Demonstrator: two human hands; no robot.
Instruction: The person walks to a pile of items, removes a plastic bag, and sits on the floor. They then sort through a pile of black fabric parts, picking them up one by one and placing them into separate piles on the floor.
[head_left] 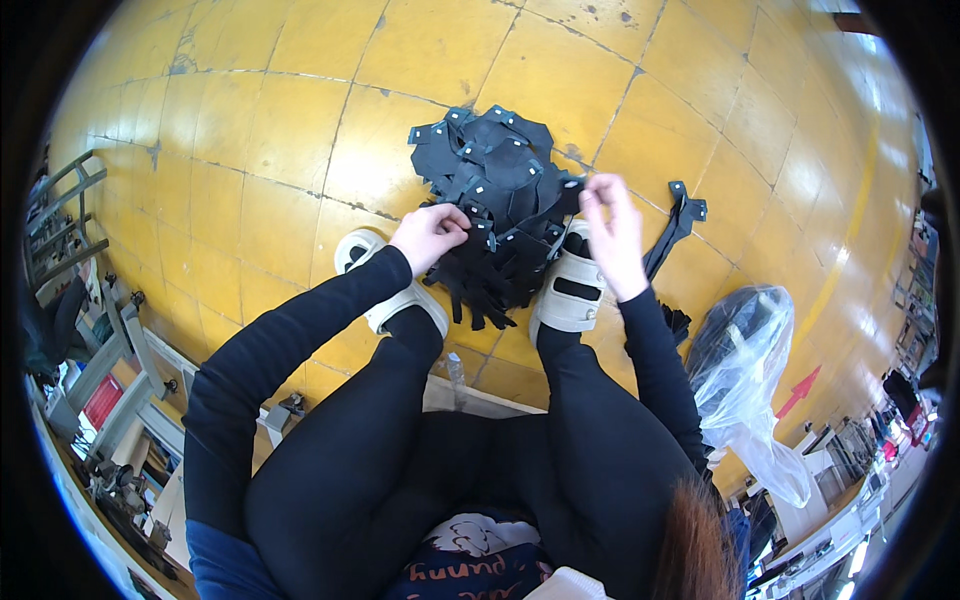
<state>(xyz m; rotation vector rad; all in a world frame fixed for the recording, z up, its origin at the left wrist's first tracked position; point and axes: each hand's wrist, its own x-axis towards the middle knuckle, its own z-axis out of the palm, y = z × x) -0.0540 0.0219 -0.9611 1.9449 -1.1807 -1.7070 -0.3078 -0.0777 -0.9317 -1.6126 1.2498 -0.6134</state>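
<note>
Left hand (428,236) fisted on black straps pile (495,200); right hand (610,225) pinches one strap. Loose strap (676,225) right; clear plastic bag (745,370) beyond; red floor arrow (800,392).

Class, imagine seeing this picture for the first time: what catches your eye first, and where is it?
A heap of black strap pieces lies on the yellow tiled floor, between two white sandals. The left hand and right hand reach into its edges. A clear plastic bag sits lower right.
</note>
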